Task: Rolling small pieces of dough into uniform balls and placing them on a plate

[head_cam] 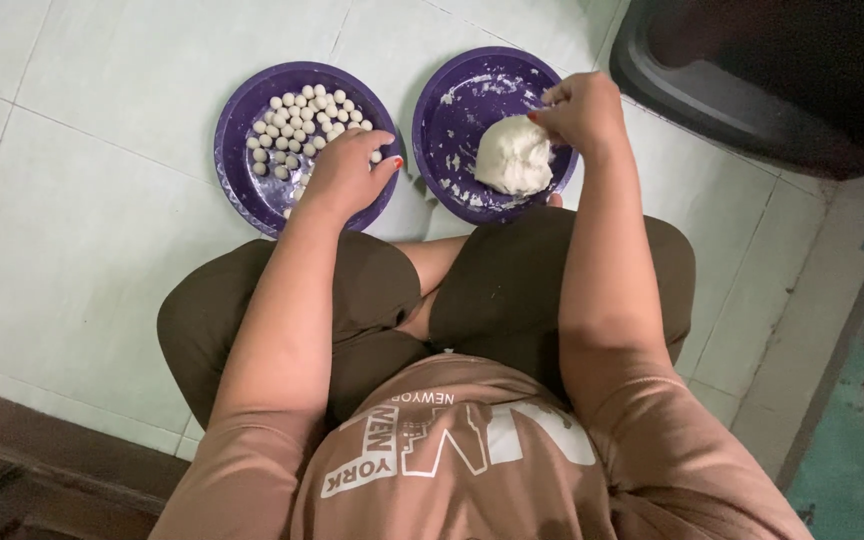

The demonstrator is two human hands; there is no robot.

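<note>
Two purple plates sit side by side on the tiled floor in front of my crossed legs. The left plate carries several small white dough balls. My left hand rests palm down over the near right part of that plate, fingers spread, covering some balls. The right plate is smeared with white flour and holds a large lump of white dough. My right hand is closed at the lump's upper right edge, pinching the dough with its fingertips.
Pale green floor tiles surround the plates. A dark plastic object stands at the upper right. A raised tiled step and a teal mat lie to the right. A dark wooden edge runs at the lower left.
</note>
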